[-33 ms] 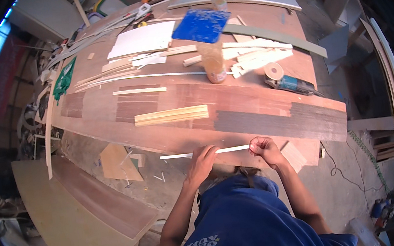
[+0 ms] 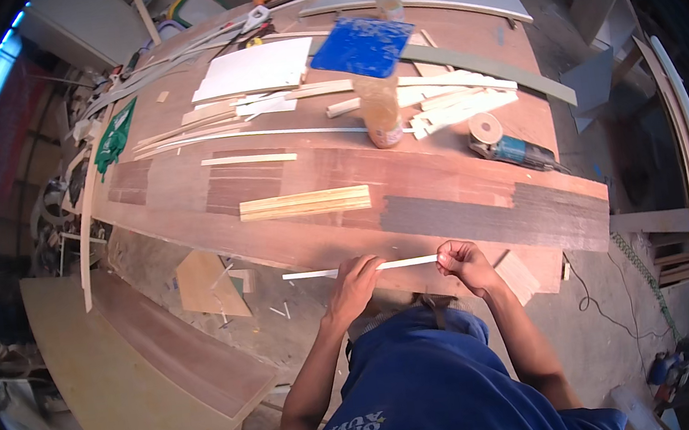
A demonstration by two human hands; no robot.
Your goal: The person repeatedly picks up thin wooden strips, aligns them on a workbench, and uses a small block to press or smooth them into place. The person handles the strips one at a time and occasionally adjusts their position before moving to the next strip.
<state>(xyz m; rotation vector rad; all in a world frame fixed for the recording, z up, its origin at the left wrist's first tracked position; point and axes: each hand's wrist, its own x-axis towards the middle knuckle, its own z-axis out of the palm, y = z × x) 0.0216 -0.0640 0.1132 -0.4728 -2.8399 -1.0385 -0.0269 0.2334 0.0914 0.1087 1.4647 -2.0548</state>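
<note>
A thin, pale wooden strip is held level in front of my body, just off the table's near edge. My left hand is closed around it near the middle, and its left end sticks out past my fingers. At the right end, my right hand pinches the strip between thumb and fingers. Beyond my hands, a short bundle of pale wooden strips lies on the table. Another single strip rests farther back on the left.
A blue plate tops a plastic bottle mid-table. An angle grinder lies at the right, near loose wood strips. White panels and a handsaw sit farther back. A curved board stands low at the left.
The table and the things on it appear slightly farther right in the view. My hands keep the same hold on the strip.
</note>
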